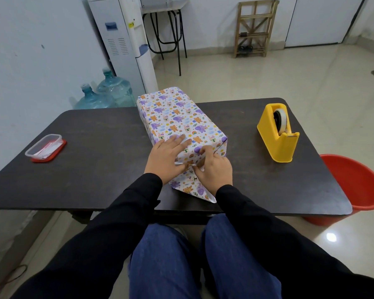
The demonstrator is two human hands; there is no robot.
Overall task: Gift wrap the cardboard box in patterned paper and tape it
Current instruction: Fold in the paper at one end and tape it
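A long box wrapped in white paper with purple and orange animals [177, 117] lies lengthwise on the dark table [95, 169], its near end toward me. My left hand [166, 156] lies flat with straight fingers on the top near edge, pressing the folded paper down. My right hand [214, 171] is curled at the near end and pinches the folded paper flap there. A loose paper flap [194, 188] spreads on the table below both hands. The yellow tape dispenser [279, 134] stands to the right of the box.
A clear plastic container on a red lid [44, 147] sits at the table's left. A red bucket [358, 188] stands on the floor by the right table edge. Water bottles [108, 91] and a dispenser stand behind the table.
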